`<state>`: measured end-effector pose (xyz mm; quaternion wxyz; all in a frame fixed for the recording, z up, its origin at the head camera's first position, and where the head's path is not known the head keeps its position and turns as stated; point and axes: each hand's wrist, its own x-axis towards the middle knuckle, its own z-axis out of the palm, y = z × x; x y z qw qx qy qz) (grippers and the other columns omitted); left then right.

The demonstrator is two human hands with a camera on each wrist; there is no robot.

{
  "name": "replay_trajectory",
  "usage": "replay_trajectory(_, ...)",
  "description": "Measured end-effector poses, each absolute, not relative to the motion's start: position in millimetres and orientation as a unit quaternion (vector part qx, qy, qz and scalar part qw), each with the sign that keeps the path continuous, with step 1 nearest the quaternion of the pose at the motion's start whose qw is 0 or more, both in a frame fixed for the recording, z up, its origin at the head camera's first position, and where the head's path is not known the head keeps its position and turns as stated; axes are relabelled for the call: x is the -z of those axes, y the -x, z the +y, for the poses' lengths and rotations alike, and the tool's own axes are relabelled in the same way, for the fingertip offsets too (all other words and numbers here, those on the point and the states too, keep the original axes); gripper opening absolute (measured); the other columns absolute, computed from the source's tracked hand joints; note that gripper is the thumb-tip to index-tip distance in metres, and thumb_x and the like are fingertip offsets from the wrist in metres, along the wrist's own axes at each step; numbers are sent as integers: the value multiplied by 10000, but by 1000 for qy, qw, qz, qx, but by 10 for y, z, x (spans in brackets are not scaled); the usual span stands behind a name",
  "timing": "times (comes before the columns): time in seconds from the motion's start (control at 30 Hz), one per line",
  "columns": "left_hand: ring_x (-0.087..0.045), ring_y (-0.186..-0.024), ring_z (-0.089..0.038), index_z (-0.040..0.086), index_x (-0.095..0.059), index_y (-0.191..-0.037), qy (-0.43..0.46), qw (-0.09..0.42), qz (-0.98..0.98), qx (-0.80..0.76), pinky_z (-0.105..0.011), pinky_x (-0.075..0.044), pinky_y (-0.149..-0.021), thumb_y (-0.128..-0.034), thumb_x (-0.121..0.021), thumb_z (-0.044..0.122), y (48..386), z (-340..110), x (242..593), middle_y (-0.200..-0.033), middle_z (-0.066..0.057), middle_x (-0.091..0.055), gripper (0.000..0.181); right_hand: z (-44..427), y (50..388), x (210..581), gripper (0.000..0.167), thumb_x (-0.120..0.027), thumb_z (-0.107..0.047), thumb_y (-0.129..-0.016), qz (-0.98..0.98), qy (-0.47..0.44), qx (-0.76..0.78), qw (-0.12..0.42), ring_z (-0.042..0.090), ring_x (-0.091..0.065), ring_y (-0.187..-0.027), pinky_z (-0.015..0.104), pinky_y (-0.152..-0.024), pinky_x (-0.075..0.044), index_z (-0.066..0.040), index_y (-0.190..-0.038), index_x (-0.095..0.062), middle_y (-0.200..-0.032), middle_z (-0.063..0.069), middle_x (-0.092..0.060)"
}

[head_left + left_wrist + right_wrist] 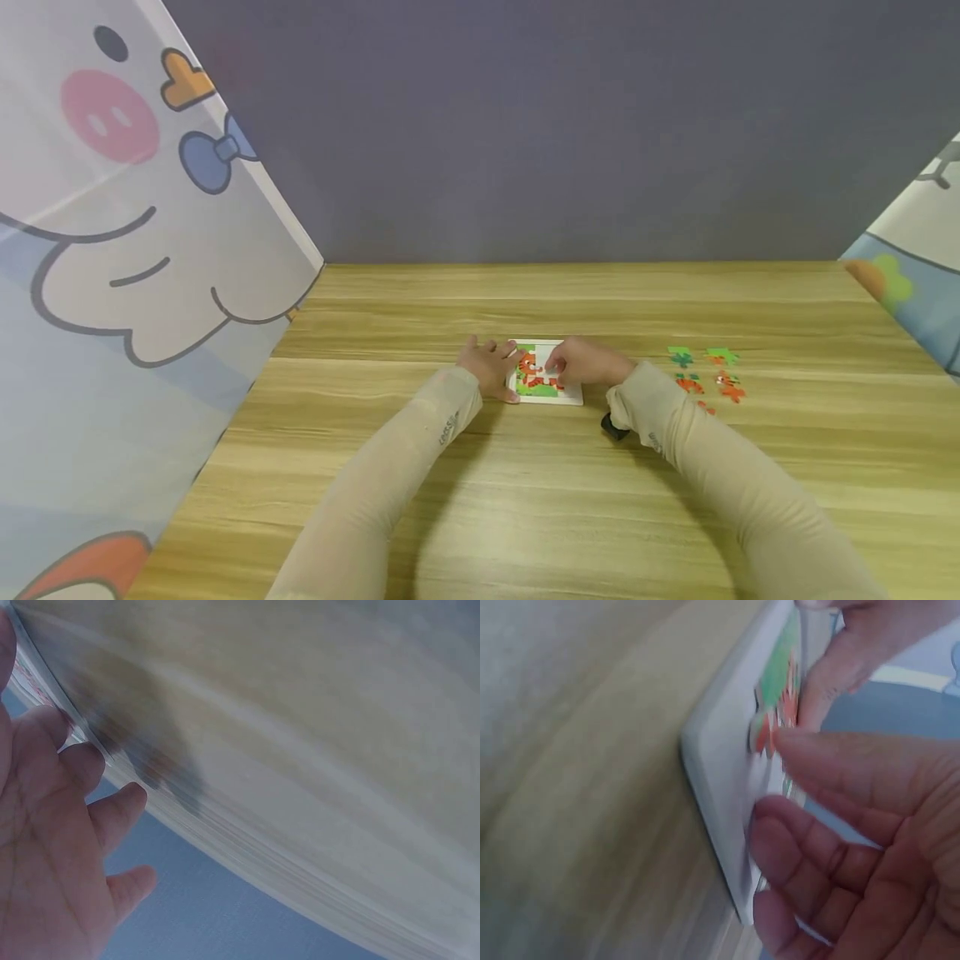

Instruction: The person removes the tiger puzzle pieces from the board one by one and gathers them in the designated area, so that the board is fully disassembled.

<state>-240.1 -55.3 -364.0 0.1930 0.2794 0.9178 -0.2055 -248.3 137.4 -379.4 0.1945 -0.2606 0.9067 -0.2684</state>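
Note:
A white puzzle board point(572, 397) lies on the table, its left part filled with green and orange pieces. My left hand point(489, 368) rests at its left edge with fingers spread; the left wrist view shows the left hand point(52, 825) and its separate fingertips. Over the board's right part is my right hand point(592, 362). In the right wrist view, the thumb and index finger of the right hand point(870, 832) pinch a small orange-and-green piece point(762, 733) at the board's surface, the other fingers curled. The index fingertip is hidden behind the thumb.
Several loose green and orange pieces, among them a green one point(680, 355) and an orange one point(731, 388), lie right of the board on the wooden table point(510, 500). A small black object point(613, 428) shows beneath the right cuff. A grey panel point(570, 133) stands behind.

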Motion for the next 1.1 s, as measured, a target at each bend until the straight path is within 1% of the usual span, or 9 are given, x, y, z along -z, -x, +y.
replay_trajectory(0.1,-203,-1437,-195,266,-90,-1556,-281,193,918,204,-455,-145,-1158,-878,-435,668,2401,-559,3634,-1597,61,-89,861,1326,2466,3788,220,-655,49,-780,923,257,223,178,138,-583,-720,314,-707,-527,55,-991,-718,-889,86,-694)
replay_trajectory(0.23,-216,-1433,-196,267,-99,-1556,-283,190,918,203,-455,-152,-1157,-878,-436,669,2402,-562,3642,-1596,62,-98,857,1286,2439,3786,165,-691,-5,-788,933,252,192,172,148,-620,-761,328,-730,-538,24,-944,-737,-894,75,-705)
replay_trajectory(0.33,-208,-1436,-197,268,-95,-1556,-279,192,919,202,-458,-148,-1157,-874,-440,668,2411,-563,3640,-1596,63,-93,862,1271,2424,3775,162,-688,-13,-791,934,252,180,178,145,-626,-788,328,-740,-537,2,-944,-741,-906,58,-704)
replay_trajectory(0.5,-203,-1437,-195,276,-89,-1555,-272,198,921,198,-463,-139,-1158,-869,-453,666,2420,-558,3635,-1597,71,-88,870,1266,2415,3761,177,-678,-16,-800,933,246,180,190,139,-609,-764,324,-721,-530,1,-967,-733,-896,46,-692)
replay_trajectory(0.57,-205,-1437,-195,278,-92,-1555,-271,200,921,194,-463,-136,-1159,-867,-459,664,2418,-556,3638,-1597,73,-90,870,1275,2418,3768,153,-675,-10,-798,931,233,199,197,145,-587,-743,315,-695,-516,0,-943,-722,-876,41,-674)
replay_trajectory(0.73,-198,-1439,-200,279,-82,-1555,-270,205,921,194,-462,-126,-1161,-869,-454,663,2415,-547,3640,-1597,74,-82,870,1310,2440,3825,37,-666,6,-803,912,205,282,218,140,-512,-650,271,-599,-447,-16,-832,-656,-769,28,-611)
replay_trajectory(0.8,-197,-1439,-202,281,-78,-1555,-269,206,921,194,-463,-125,-1161,-870,-452,664,2417,-546,3641,-1597,76,-79,869,1324,2448,3856,49,-662,17,-808,898,196,319,230,128,-499,-599,260,-564,-434,-21,-813,-631,-720,28,-596)
replay_trajectory(0.93,-190,-1441,-204,286,-72,-1555,-268,210,920,192,-467,-120,-1161,-870,-449,664,2417,-545,3630,-1597,79,-69,868,1339,2452,3895,82,-646,53,-819,877,172,371,251,115,-497,-515,257,-524,-441,-22,-833,-615,-650,40,-591)
replay_trajectory(1.1,-187,-1442,-201,290,-71,-1554,-266,214,919,196,-463,-125,-1161,-870,-443,670,2419,-541,3622,-1597,84,-66,867,1348,2435,3892,70,-628,65,-819,871,169,390,248,100,-511,-503,251,-526,-459,17,-870,-622,-627,36,-589)
